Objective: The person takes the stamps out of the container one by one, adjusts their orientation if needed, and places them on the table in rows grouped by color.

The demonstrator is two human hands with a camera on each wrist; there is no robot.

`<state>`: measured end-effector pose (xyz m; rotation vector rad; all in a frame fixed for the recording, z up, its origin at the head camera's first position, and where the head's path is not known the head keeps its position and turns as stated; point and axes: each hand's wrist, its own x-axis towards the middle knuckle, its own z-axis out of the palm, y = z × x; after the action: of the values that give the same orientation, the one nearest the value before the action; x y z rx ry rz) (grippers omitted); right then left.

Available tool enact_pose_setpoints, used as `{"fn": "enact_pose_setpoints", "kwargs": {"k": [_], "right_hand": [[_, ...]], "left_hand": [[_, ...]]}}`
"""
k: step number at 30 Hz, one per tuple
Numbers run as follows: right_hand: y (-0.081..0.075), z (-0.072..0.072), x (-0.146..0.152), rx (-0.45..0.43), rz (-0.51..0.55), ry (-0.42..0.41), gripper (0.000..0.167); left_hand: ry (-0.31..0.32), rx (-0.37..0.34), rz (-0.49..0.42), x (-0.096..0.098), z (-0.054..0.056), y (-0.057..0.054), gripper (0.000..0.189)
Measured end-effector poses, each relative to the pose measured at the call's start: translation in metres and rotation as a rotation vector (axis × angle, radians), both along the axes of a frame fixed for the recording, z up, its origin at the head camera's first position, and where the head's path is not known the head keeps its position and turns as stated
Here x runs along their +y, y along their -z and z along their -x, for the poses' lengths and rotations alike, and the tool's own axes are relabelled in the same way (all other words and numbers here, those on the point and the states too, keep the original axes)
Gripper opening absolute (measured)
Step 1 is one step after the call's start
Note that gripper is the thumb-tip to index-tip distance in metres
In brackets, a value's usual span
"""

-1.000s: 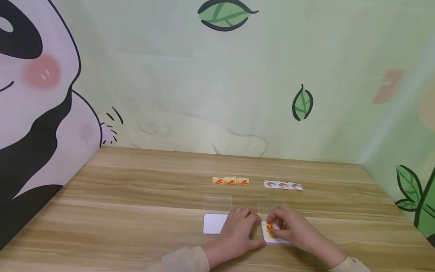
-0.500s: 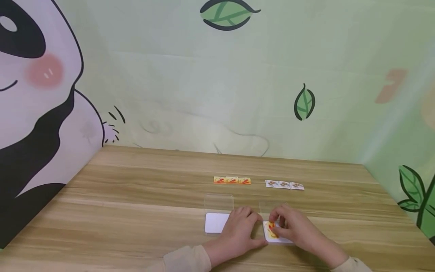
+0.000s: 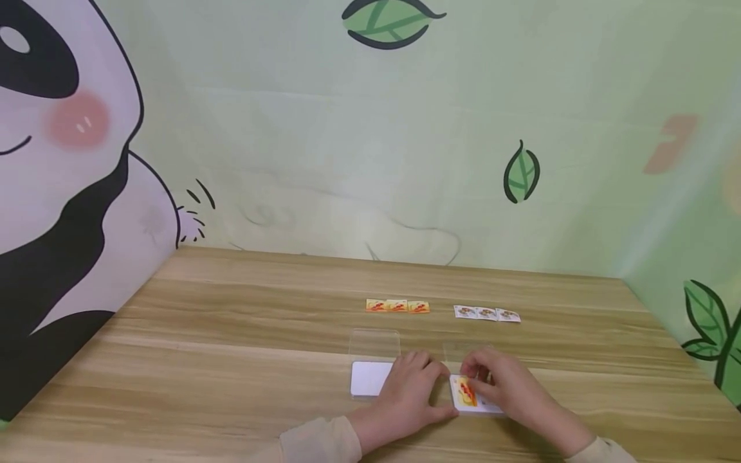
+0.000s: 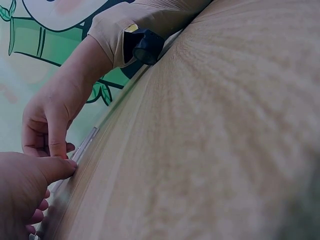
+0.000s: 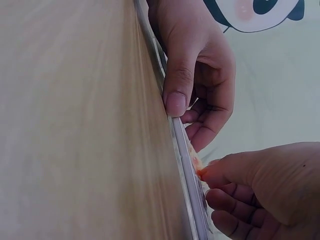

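A white card stack (image 3: 494, 409) lies in a clear plastic case in front of me, and a small yellow-and-red picture card (image 3: 466, 392) shows on its left part. With thumb and index finger, my right hand (image 3: 509, 389) pinches the picture card's upper right edge; orange shows at those fingertips in the right wrist view. My right hand hides the stack's right side. My left hand (image 3: 405, 392) rests along the stack's left edge, thumb at the near corner and index finger at the far one. In the right wrist view, its thumb (image 5: 176, 102) presses the stack's edge.
Left of my left hand lies a second white card stack (image 3: 367, 378), partly covered by it, with a clear plastic cover (image 3: 374, 344) behind. Farther back are a row of yellow-and-red cards (image 3: 397, 307) and a row of white picture cards (image 3: 486, 313). A painted wall (image 3: 289, 128) bounds the wooden table.
My right thumb and index finger have shifted slightly up and right over the picture card, so more of its picture shows. The left hand keeps its place at the stack's edge.
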<state>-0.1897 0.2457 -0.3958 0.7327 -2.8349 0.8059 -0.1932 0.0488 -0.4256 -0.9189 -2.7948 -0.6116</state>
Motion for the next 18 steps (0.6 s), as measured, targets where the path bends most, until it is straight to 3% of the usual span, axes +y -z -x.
{"fn": "enact_pose_setpoints", "kwargs": {"k": [18], "right_hand": [[-0.0048,-0.0017,-0.0009,-0.051,0.033,-0.009,0.011]], "left_hand": [[0.002,0.0,0.001,-0.0007,-0.0012,-0.0009,0.046]]}}
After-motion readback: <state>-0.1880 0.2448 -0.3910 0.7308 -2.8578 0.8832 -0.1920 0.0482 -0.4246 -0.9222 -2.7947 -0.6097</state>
